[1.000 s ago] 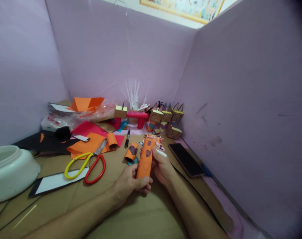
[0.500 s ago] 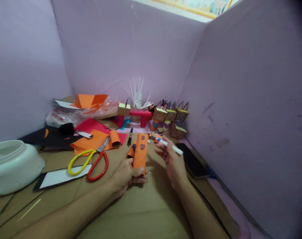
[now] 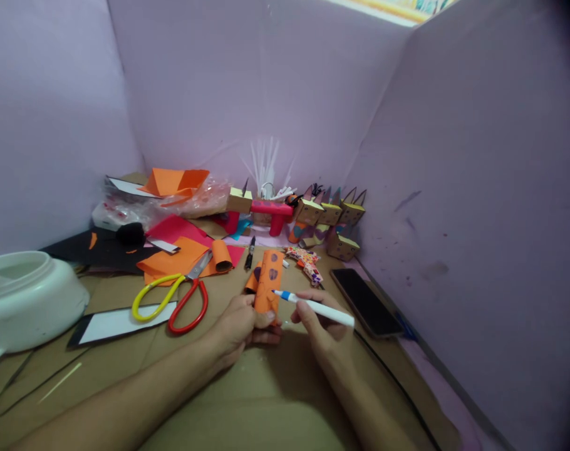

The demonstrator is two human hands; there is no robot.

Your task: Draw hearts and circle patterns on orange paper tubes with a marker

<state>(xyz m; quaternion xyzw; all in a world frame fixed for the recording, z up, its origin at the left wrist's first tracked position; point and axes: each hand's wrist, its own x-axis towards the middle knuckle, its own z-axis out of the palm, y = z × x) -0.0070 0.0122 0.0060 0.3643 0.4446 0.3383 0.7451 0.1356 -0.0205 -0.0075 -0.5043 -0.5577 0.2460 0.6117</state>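
Observation:
An orange paper tube with drawn circles, some filled in purple, stands tilted in front of me. My left hand is closed around its lower end. A shorter orange piece with a purple spot shows just to its left. Between thumb and fingers, my right hand grips a white marker with a blue collar. The marker's tip is at the tube's right side, near its outlined circles; whether it touches the paper I cannot tell.
Scissors with yellow and red handles lie to the left, beside an orange roll. A black pen, a patterned glue gun-like object and a phone lie ahead and right. Cardboard animal heads stand behind. A white pot sits left.
My right hand has brought the marker left and down, its tip now at the tube. My left hand keeps its hold on the tube. The view has shifted slightly.

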